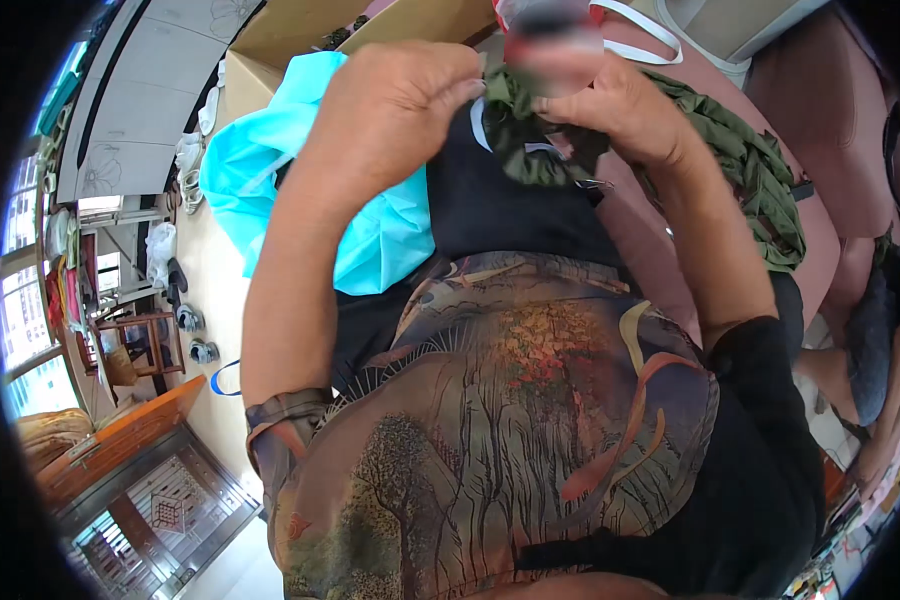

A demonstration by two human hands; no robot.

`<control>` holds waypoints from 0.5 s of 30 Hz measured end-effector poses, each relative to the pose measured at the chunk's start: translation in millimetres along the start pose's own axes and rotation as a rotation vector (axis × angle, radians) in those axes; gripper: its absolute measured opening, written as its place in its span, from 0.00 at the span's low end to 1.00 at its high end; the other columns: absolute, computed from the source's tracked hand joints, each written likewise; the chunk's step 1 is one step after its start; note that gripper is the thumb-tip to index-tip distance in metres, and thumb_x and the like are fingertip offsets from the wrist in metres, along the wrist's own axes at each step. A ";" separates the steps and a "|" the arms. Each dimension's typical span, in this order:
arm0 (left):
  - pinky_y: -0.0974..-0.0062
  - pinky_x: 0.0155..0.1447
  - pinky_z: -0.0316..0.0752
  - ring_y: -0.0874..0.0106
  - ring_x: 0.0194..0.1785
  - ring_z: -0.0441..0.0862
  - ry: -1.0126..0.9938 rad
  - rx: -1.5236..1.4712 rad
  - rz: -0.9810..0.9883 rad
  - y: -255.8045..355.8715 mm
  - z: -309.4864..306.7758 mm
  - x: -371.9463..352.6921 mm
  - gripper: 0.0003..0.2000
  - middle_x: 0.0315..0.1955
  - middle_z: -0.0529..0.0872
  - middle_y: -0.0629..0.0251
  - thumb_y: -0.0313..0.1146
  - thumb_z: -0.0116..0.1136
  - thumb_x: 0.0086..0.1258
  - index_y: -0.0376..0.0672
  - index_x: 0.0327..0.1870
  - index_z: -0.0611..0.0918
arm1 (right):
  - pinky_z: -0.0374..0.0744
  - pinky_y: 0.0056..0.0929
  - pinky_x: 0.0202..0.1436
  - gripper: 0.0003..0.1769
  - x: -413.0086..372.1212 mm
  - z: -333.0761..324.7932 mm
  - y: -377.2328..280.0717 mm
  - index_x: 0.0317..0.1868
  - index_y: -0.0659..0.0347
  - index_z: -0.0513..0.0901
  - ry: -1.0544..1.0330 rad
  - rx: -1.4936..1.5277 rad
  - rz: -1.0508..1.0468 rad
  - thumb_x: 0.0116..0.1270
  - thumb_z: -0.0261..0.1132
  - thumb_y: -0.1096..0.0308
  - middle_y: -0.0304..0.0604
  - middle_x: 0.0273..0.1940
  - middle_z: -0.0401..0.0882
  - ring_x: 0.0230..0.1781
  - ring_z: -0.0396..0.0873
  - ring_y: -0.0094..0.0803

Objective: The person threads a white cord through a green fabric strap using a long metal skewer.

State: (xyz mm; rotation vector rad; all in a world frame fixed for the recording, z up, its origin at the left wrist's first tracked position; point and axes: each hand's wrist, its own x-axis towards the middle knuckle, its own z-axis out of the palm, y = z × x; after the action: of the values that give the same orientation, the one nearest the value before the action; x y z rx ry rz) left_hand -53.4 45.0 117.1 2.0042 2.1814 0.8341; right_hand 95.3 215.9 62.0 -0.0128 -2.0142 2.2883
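Green cloth (pixel 518 150) is hanging bunched; the left fingers (pixel 458 95) and right fingers (pixel 567 106) are pinching its upper part from opposite sides, probably steadying it.

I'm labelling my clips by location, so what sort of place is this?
Probably a home, perhaps its living room: there's a padded dusty-pink leather-look seat, blue-grey slippers left on the pale floor, and a grey metal door with lattice patterning.

Indoor scene well lit; daylight blew out windows (pixel 22 290) at left. Strong fisheye curvature, black corners. Blurred patch at top, right of centre.
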 end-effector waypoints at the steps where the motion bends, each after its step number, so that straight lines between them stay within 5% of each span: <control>1: 0.74 0.38 0.74 0.69 0.31 0.79 0.003 0.048 0.038 -1.7 -6.7 0.2 0.04 0.27 0.81 0.59 0.25 0.62 0.66 0.36 0.38 0.81 | 0.73 0.18 0.31 0.13 1.8 -2.7 -7.4 0.47 0.64 0.81 -0.022 -0.075 0.003 0.65 0.64 0.65 0.33 0.31 0.79 0.28 0.74 0.16; 4: 0.75 0.39 0.73 0.70 0.31 0.79 0.043 0.095 0.083 -2.0 -28.8 -1.1 0.04 0.26 0.81 0.62 0.26 0.62 0.67 0.35 0.37 0.81 | 0.71 0.18 0.27 0.11 0.1 -6.2 -27.5 0.43 0.64 0.81 -0.085 -0.174 0.007 0.66 0.65 0.64 0.33 0.27 0.76 0.24 0.73 0.17; 5: 0.70 0.38 0.75 0.62 0.31 0.81 0.117 -0.013 0.031 -5.0 -33.7 -5.0 0.05 0.26 0.83 0.57 0.29 0.64 0.63 0.40 0.36 0.83 | 0.70 0.19 0.26 0.11 -1.9 -6.9 -31.3 0.42 0.64 0.81 -0.107 -0.184 0.008 0.67 0.65 0.64 0.33 0.26 0.76 0.23 0.72 0.17; 9: 0.83 0.33 0.65 0.82 0.28 0.69 0.162 0.041 -0.106 -35.1 -63.9 -34.0 0.04 0.25 0.77 0.73 0.27 0.62 0.68 0.36 0.35 0.81 | 0.70 0.19 0.25 0.10 -14.8 -26.1 -17.6 0.36 0.63 0.79 -0.143 -0.170 0.086 0.67 0.65 0.63 0.32 0.23 0.73 0.21 0.71 0.17; 15: 0.82 0.33 0.66 0.82 0.28 0.70 0.161 0.081 -0.502 -91.1 -101.9 -104.1 0.05 0.25 0.77 0.73 0.27 0.60 0.68 0.34 0.35 0.81 | 0.70 0.18 0.25 0.11 -47.4 -45.0 6.9 0.31 0.61 0.78 -0.137 -0.251 0.308 0.65 0.66 0.63 0.31 0.22 0.73 0.20 0.70 0.16</control>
State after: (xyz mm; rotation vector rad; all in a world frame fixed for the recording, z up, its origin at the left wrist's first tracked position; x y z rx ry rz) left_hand -160.8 -88.2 133.1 1.3438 2.6692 0.8613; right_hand 145.1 256.0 46.8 -0.2034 -2.5164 2.2345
